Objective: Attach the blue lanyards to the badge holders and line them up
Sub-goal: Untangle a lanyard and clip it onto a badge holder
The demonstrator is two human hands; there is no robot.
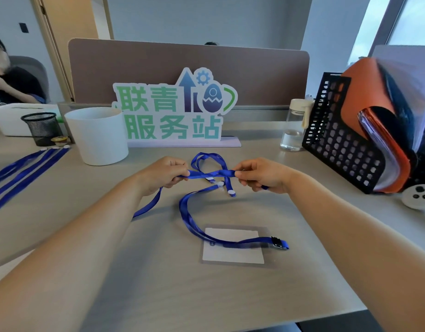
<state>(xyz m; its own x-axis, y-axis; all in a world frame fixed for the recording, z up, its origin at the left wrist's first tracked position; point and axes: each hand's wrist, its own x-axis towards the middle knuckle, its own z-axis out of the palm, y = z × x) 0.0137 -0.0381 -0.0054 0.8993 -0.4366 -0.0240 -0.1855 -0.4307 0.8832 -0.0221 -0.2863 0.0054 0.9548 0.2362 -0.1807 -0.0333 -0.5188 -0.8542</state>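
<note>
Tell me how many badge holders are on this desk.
1. The clear badge holder lies on the desk between the person's forearms, with a blue lanyard draped across it. More may be out of view.

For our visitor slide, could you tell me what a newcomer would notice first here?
The big green-and-blue sign stands at the back of the desk. In front of it, the left hand and right hand pinch a blue lanyard taut, with a clear badge holder lying nearer.

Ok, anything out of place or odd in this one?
The blue lanyard pinched between the left hand and right hand is looped and tangled, not straight; a strap with a black buckle lies askew across the badge holder.
</note>
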